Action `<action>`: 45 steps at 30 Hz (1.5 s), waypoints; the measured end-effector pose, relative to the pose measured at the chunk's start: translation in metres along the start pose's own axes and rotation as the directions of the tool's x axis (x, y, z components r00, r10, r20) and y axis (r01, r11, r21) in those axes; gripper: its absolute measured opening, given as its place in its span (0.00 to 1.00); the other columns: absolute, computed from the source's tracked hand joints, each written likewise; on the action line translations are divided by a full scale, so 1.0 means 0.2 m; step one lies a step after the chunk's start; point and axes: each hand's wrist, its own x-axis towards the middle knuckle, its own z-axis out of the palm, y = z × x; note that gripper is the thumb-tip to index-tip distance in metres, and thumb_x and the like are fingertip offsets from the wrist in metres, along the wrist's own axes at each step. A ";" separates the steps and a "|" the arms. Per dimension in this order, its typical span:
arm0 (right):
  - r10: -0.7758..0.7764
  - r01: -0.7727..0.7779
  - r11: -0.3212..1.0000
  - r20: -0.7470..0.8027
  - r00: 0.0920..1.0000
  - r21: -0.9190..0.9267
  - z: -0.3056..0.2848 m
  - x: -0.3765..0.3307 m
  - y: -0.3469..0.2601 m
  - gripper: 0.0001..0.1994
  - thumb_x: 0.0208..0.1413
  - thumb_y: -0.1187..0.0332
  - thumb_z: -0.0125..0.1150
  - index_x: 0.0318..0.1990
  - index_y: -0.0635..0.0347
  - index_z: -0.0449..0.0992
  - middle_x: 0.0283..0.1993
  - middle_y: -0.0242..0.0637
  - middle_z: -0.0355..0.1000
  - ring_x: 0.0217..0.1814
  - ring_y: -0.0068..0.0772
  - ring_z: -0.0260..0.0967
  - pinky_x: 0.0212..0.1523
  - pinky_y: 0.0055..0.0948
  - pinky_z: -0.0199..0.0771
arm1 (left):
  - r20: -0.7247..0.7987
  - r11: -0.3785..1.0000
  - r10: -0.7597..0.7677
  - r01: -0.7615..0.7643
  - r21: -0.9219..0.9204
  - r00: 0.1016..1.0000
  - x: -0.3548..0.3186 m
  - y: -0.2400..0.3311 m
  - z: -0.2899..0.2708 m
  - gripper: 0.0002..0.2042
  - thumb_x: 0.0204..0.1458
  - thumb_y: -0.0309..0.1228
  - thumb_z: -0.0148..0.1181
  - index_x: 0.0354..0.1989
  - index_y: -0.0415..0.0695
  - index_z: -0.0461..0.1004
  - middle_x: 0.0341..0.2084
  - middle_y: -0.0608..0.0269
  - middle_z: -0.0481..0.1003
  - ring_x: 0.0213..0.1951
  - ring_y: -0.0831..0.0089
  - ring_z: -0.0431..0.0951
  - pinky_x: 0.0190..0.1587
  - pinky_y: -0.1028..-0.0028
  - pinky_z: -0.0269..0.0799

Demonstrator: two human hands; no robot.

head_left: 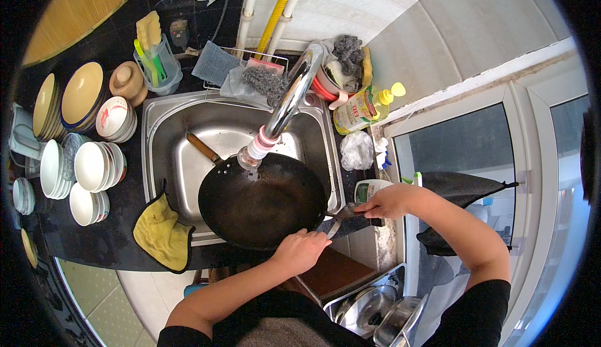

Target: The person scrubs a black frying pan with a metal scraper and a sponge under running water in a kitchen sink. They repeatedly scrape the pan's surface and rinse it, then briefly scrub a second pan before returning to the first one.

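Note:
A black wok (263, 200) with a wooden handle (201, 147) lies in the steel sink (164, 133), under the tap spout (289, 100). My left hand (302, 250) grips the wok's near rim. My right hand (389, 202) is closed on the dark handle of a metal utensil (343, 215) at the wok's right edge, over the counter.
Stacked bowls and plates (87, 165) fill the dark counter on the left. A yellow cloth (163, 234) hangs over the front edge. Scrubbers, rags and a detergent bottle (360, 109) stand behind the sink. Steel pots (375, 316) sit low on the right, by the window.

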 end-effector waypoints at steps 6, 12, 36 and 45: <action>0.042 -0.044 0.999 0.076 0.996 0.029 -0.04 0.00 -0.05 0.17 0.57 0.50 0.47 0.54 0.30 0.69 0.41 0.42 0.74 0.42 0.46 0.71 0.45 0.37 0.68 | 0.009 1.000 -0.028 0.028 0.009 1.000 0.01 0.01 -0.01 0.13 0.53 0.37 0.51 0.21 0.43 0.67 0.18 0.56 0.72 0.24 0.60 0.74 0.27 0.65 0.71; -0.033 0.031 0.998 0.053 0.998 0.046 0.00 0.09 0.03 0.17 0.58 0.50 0.47 0.54 0.30 0.69 0.42 0.42 0.74 0.42 0.46 0.70 0.45 0.38 0.68 | -0.016 0.999 -0.028 0.029 0.022 0.999 0.01 0.00 0.03 0.13 0.53 0.37 0.51 0.21 0.43 0.67 0.17 0.56 0.72 0.24 0.60 0.74 0.26 0.66 0.71; -0.112 0.229 0.808 -0.241 0.964 0.543 0.46 0.24 0.21 0.20 0.59 0.49 0.46 0.58 0.32 0.65 0.30 0.34 0.72 0.31 0.32 0.69 0.39 0.30 0.70 | 0.058 0.999 -0.041 0.041 -0.006 0.997 0.03 0.02 -0.02 0.13 0.53 0.36 0.52 0.21 0.42 0.66 0.18 0.55 0.71 0.24 0.58 0.73 0.27 0.65 0.71; 0.083 0.174 0.700 -0.321 0.944 0.693 0.54 0.25 0.17 0.20 0.60 0.52 0.48 0.58 0.40 0.66 0.34 0.25 0.72 0.23 0.20 0.57 0.29 0.22 0.64 | 0.066 0.998 -0.062 0.063 -0.014 0.996 0.03 0.01 -0.04 0.13 0.53 0.35 0.51 0.20 0.42 0.65 0.19 0.55 0.71 0.26 0.57 0.73 0.27 0.63 0.71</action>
